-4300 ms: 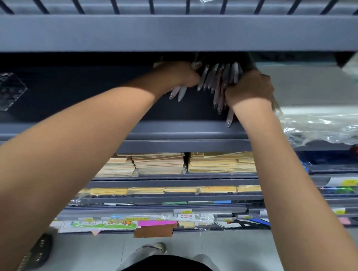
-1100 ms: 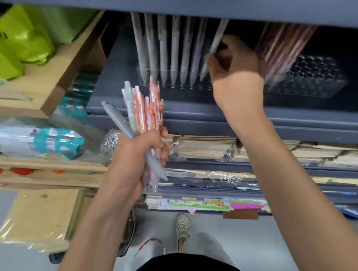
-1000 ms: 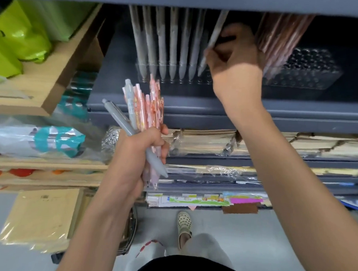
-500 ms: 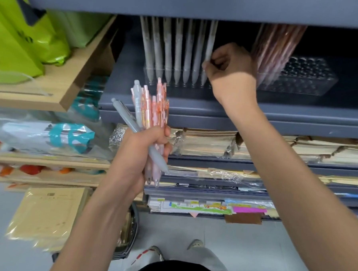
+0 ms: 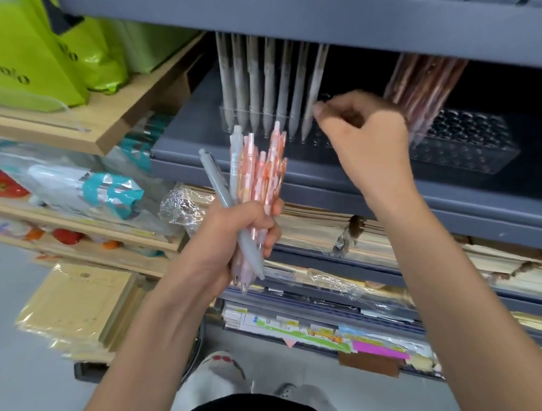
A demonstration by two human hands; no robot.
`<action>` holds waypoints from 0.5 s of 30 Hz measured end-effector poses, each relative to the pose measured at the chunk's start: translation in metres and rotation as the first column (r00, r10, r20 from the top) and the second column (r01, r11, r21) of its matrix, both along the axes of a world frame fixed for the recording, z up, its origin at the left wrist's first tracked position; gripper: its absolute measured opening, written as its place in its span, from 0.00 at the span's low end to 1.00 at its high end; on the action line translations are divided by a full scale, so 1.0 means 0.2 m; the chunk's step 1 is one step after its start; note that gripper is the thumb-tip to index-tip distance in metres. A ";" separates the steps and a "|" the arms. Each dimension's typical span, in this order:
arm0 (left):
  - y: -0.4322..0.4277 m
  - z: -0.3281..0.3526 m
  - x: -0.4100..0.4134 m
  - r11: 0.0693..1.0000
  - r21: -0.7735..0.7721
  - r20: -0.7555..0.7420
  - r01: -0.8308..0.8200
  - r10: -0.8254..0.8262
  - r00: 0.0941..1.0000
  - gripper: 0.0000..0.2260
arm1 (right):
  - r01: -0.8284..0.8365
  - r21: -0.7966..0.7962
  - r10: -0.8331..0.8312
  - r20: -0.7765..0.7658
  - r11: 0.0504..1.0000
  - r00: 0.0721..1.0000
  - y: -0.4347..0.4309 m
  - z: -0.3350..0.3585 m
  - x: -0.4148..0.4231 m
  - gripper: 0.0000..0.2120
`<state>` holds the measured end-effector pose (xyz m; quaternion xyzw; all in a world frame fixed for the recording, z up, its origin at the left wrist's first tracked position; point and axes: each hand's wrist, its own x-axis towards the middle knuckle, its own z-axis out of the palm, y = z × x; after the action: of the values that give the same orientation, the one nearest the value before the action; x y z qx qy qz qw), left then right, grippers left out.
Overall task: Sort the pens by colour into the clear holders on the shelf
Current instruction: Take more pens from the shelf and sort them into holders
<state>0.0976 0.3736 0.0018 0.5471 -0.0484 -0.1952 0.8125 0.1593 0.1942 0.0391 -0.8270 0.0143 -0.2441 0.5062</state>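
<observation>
A clear holder (image 5: 236,117) on the grey shelf (image 5: 296,172) has a row of grey pens (image 5: 269,89) standing in it. My right hand (image 5: 361,137) is at the row's right end, fingers curled, with thumb and fingertip pinching the right edge of the last grey pen (image 5: 313,91). My left hand (image 5: 230,234), lower and in front of the shelf, grips a bunch of pens (image 5: 259,173): one grey, one white and several pink-orange patterned ones. A second clear holder (image 5: 473,147) to the right holds brownish-pink pens (image 5: 423,84) at its left end.
Green bags (image 5: 35,58) sit on a wooden shelf (image 5: 117,125) at the left. Stacks of wrapped paper goods (image 5: 324,233) fill the lower shelves. Another shelf board (image 5: 304,15) hangs close above the pens. My foot (image 5: 223,363) is on the grey floor.
The grey pen in my right hand went from tilted to upright in the holder beside the other grey pens. My left hand stayed put with its bunch.
</observation>
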 end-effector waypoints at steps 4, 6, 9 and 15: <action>-0.07 -0.01 0.00 0.999 -0.012 -0.016 0.050 -0.050 0.999 0.24 | -0.339 0.114 0.354 -0.172 0.934 0.919 -0.03 0.02 -0.12 0.09; -0.10 -0.02 0.01 0.997 -0.002 -0.024 0.078 -0.078 0.997 0.23 | -0.362 0.194 0.396 -0.184 0.912 0.900 -0.05 0.01 -0.13 0.06; -0.14 -0.04 0.02 0.993 -0.037 -0.035 0.112 -0.113 0.993 0.25 | -0.327 0.311 0.394 -0.184 0.892 0.901 -0.11 -0.01 -0.14 0.04; -0.23 -0.04 0.06 0.968 -0.202 -0.098 0.148 -0.170 0.981 0.16 | -0.227 0.477 0.305 -0.092 0.849 0.948 -0.20 -0.02 -0.19 0.05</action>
<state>0.1100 0.3271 -0.0069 0.4479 -0.0644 -0.2852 0.8449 0.1208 0.1542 0.0360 -0.6945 -0.0018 -0.0921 0.7136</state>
